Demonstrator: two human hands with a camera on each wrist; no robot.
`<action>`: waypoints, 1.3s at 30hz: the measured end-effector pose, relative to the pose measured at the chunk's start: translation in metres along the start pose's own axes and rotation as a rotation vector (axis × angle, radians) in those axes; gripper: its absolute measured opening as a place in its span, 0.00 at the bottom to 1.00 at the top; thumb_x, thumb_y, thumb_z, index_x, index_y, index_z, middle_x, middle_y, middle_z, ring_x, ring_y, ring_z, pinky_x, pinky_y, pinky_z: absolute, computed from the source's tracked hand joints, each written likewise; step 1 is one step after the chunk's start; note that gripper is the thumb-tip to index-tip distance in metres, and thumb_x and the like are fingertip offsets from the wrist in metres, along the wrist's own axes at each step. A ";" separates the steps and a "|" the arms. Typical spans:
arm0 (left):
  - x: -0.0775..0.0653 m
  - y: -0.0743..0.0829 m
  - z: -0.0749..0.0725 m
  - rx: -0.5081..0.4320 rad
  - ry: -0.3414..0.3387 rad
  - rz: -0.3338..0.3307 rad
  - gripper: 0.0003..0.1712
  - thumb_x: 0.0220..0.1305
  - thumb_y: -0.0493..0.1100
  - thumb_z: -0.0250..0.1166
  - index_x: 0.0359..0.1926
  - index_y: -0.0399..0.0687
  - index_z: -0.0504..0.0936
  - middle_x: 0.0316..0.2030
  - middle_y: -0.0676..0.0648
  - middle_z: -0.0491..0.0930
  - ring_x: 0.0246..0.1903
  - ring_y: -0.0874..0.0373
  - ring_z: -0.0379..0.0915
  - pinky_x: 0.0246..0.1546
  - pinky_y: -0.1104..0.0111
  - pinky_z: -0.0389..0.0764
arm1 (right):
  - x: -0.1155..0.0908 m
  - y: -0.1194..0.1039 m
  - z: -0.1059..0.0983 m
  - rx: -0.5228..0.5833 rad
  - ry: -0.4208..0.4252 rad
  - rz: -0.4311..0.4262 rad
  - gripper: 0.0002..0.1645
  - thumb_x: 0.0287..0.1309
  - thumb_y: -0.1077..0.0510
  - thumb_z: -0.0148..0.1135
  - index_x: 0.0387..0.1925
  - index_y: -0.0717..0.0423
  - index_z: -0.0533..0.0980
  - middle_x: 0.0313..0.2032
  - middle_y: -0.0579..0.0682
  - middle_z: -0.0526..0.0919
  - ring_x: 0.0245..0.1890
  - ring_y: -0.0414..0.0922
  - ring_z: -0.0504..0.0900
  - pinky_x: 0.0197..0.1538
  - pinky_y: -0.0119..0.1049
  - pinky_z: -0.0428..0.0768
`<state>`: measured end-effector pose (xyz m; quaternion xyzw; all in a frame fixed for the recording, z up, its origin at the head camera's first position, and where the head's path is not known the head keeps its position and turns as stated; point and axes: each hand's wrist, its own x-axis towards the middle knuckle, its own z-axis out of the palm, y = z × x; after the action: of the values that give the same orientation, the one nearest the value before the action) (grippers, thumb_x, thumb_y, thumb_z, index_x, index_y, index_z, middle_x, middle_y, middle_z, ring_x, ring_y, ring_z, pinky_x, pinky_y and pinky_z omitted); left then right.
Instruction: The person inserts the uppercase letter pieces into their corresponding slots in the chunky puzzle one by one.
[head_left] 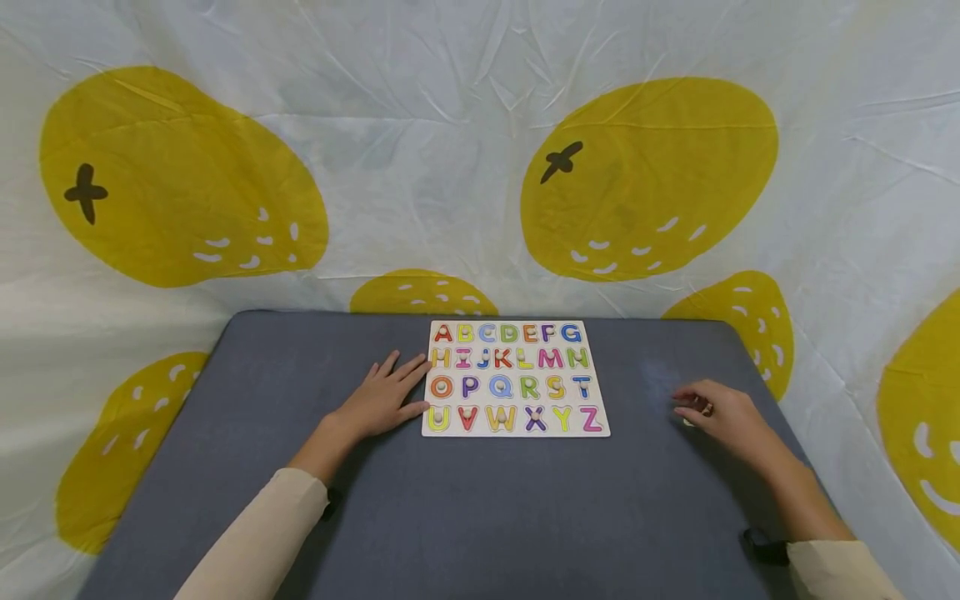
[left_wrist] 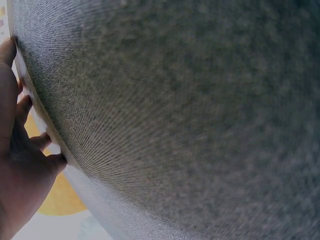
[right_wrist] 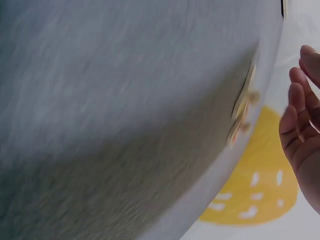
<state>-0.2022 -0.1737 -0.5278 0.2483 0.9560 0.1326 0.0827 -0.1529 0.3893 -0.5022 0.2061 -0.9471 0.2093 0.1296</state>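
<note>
A white alphabet puzzle board (head_left: 517,400) lies on the dark table, its coloured letters in four rows. Many letters carry a small round knob; M, Y and Z show none. My left hand (head_left: 382,398) lies spread at the board's left side, fingertips and thumb touching its edge; the left wrist view shows these fingers (left_wrist: 37,142) along the rim. Out to the right, my right hand (head_left: 722,412) hovers over the table, fingers loosely bent, nothing visible between them. Below it are thin knobbed puzzle pieces (right_wrist: 244,95), largely hidden by the hand in the head view.
The grey cloth-covered table (head_left: 525,517) ends at the back against a white curtain (head_left: 420,167) with large yellow fruit prints. A black band (head_left: 765,547) shows at the right wrist.
</note>
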 end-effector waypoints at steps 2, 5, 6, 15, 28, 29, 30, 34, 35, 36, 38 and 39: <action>0.000 0.000 0.000 -0.001 -0.005 0.000 0.45 0.74 0.64 0.58 0.83 0.55 0.55 0.82 0.48 0.53 0.81 0.33 0.40 0.73 0.32 0.49 | -0.008 0.007 -0.005 -0.001 -0.005 0.044 0.15 0.49 0.67 0.79 0.40 0.54 0.86 0.34 0.45 0.86 0.30 0.27 0.74 0.31 0.31 0.77; 0.001 0.000 0.002 0.001 -0.004 0.000 0.45 0.74 0.65 0.58 0.83 0.56 0.54 0.82 0.48 0.53 0.81 0.33 0.40 0.73 0.32 0.49 | -0.016 0.016 -0.010 0.000 -0.026 0.099 0.14 0.51 0.65 0.79 0.40 0.54 0.86 0.34 0.46 0.86 0.31 0.25 0.74 0.31 0.32 0.79; 0.001 -0.001 0.002 0.003 -0.002 0.000 0.45 0.74 0.65 0.58 0.83 0.56 0.54 0.82 0.48 0.53 0.81 0.33 0.40 0.73 0.32 0.49 | -0.018 0.018 -0.010 0.000 -0.036 0.109 0.13 0.52 0.65 0.79 0.40 0.54 0.86 0.35 0.47 0.86 0.31 0.25 0.75 0.32 0.32 0.79; 0.001 -0.001 0.002 0.011 -0.001 -0.002 0.45 0.74 0.65 0.58 0.83 0.56 0.54 0.82 0.48 0.53 0.81 0.33 0.40 0.73 0.31 0.49 | -0.026 0.030 -0.007 -0.053 -0.096 0.119 0.13 0.49 0.62 0.81 0.37 0.53 0.85 0.30 0.42 0.83 0.28 0.28 0.72 0.31 0.32 0.75; 0.001 -0.002 0.002 0.010 0.002 0.000 0.45 0.74 0.65 0.58 0.83 0.56 0.54 0.82 0.48 0.53 0.80 0.33 0.40 0.73 0.32 0.49 | -0.016 0.018 -0.004 -0.041 -0.164 0.124 0.09 0.54 0.63 0.77 0.37 0.54 0.85 0.35 0.45 0.86 0.31 0.32 0.76 0.35 0.34 0.79; 0.001 -0.002 0.002 0.008 0.004 0.000 0.45 0.74 0.65 0.58 0.83 0.56 0.54 0.82 0.48 0.53 0.80 0.33 0.40 0.73 0.32 0.49 | -0.014 0.015 -0.003 -0.033 -0.167 0.124 0.09 0.54 0.63 0.77 0.38 0.54 0.85 0.35 0.45 0.86 0.32 0.32 0.77 0.35 0.34 0.80; 0.001 -0.002 0.002 0.006 0.006 0.000 0.45 0.74 0.64 0.58 0.83 0.56 0.54 0.82 0.48 0.53 0.80 0.33 0.40 0.73 0.31 0.49 | -0.012 0.012 -0.003 -0.023 -0.168 0.119 0.09 0.55 0.63 0.77 0.38 0.54 0.85 0.35 0.45 0.86 0.32 0.33 0.78 0.36 0.34 0.80; 0.000 -0.001 0.001 -0.002 0.009 0.002 0.45 0.74 0.64 0.59 0.83 0.55 0.55 0.82 0.47 0.53 0.80 0.32 0.40 0.73 0.31 0.49 | -0.004 0.001 0.003 -0.004 -0.144 0.067 0.09 0.54 0.64 0.77 0.36 0.54 0.85 0.34 0.44 0.85 0.31 0.32 0.77 0.35 0.34 0.80; 0.000 -0.001 0.000 -0.001 0.007 0.002 0.45 0.74 0.64 0.59 0.83 0.55 0.54 0.82 0.47 0.53 0.80 0.32 0.40 0.73 0.31 0.49 | -0.002 -0.002 0.005 -0.002 -0.135 0.050 0.09 0.53 0.64 0.77 0.36 0.54 0.85 0.33 0.43 0.85 0.31 0.31 0.77 0.35 0.34 0.80; 0.000 0.000 0.000 -0.001 0.005 0.001 0.45 0.74 0.64 0.59 0.83 0.55 0.54 0.82 0.47 0.53 0.80 0.32 0.40 0.73 0.31 0.49 | 0.001 -0.005 0.007 0.001 -0.128 0.034 0.09 0.53 0.64 0.78 0.36 0.54 0.85 0.32 0.43 0.85 0.31 0.31 0.77 0.34 0.34 0.80; 0.000 0.000 0.000 0.000 0.000 -0.002 0.45 0.74 0.64 0.59 0.83 0.55 0.54 0.82 0.47 0.53 0.80 0.32 0.40 0.74 0.31 0.49 | 0.005 -0.011 0.010 0.005 -0.120 0.017 0.09 0.52 0.64 0.78 0.35 0.54 0.85 0.31 0.42 0.84 0.30 0.30 0.76 0.34 0.33 0.79; 0.000 0.001 0.000 0.001 -0.001 -0.003 0.45 0.74 0.64 0.58 0.83 0.55 0.54 0.82 0.47 0.53 0.80 0.32 0.39 0.74 0.32 0.49 | 0.007 -0.014 0.012 0.009 -0.122 0.014 0.09 0.52 0.64 0.78 0.35 0.54 0.85 0.31 0.42 0.84 0.30 0.30 0.75 0.34 0.33 0.79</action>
<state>-0.2022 -0.1731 -0.5277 0.2471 0.9563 0.1319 0.0835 -0.1547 0.3702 -0.5055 0.2125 -0.9536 0.2015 0.0695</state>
